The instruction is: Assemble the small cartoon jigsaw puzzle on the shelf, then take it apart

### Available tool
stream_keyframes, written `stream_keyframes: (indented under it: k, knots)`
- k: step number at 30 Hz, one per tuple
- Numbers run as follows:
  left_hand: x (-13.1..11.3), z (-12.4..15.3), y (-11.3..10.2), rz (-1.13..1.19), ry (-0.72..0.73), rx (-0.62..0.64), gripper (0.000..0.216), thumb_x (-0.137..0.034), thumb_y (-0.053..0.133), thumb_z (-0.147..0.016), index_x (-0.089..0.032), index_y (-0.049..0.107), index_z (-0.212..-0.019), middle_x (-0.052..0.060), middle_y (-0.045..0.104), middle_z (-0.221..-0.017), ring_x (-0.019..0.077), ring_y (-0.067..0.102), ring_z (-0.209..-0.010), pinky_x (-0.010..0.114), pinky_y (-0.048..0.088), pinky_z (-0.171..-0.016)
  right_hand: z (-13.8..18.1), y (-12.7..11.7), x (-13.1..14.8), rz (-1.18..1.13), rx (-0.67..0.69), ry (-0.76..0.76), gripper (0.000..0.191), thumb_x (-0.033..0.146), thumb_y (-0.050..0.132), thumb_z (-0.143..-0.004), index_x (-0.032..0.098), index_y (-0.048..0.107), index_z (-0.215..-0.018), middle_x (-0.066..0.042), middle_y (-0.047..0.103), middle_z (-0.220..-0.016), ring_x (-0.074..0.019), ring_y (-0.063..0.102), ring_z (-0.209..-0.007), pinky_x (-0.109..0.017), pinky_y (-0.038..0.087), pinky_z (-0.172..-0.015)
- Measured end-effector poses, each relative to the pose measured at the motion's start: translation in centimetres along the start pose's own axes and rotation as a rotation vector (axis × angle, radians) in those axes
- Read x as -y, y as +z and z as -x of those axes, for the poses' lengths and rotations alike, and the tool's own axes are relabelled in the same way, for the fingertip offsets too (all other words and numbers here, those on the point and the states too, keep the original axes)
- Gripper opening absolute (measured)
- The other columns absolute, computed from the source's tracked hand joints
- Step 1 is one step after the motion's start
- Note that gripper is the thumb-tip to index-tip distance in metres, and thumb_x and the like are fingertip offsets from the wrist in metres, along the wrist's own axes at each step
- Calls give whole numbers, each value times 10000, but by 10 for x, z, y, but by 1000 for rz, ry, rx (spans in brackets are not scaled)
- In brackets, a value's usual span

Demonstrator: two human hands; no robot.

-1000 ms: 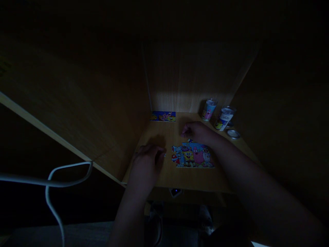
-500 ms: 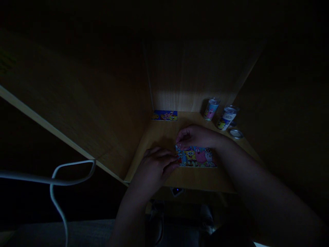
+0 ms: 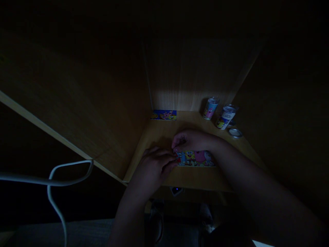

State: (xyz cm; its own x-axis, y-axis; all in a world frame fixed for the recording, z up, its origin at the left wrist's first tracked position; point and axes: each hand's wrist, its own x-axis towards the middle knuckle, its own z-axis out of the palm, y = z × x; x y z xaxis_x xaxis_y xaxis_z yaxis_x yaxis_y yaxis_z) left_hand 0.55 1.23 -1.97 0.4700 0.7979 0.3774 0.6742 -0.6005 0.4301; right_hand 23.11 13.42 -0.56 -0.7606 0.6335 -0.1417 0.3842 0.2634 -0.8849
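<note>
Closer together than a second ago in the head view, the left hand [image 3: 156, 165] rests bent-fingered at the left edge of the jigsaw puzzle [image 3: 197, 159], just below right of centre, and the right hand [image 3: 190, 140] curls over its upper left, whether either grips anything I cannot tell.

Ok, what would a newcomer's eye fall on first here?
Probably the colourful puzzle on the table, with the left hand and right hand at its left end. Next, perhaps, the white cable looping at far left, and two cans standing at the table's back right.
</note>
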Motion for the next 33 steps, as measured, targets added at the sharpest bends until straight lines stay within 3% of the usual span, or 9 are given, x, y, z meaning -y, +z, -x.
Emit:
stream_keyframes:
  k: [33]
  knots:
    - [2,-1,1,40,19,-12,128,-290,754,-1037,-287,819,-1147,9,838,-1204,236,750,-1096,447,522,-1027,-1,2,-4,133,-8,-6,127,282,790,-859,208,777,-961,13,770,-843,-148,676,-758,-241,491,-676]
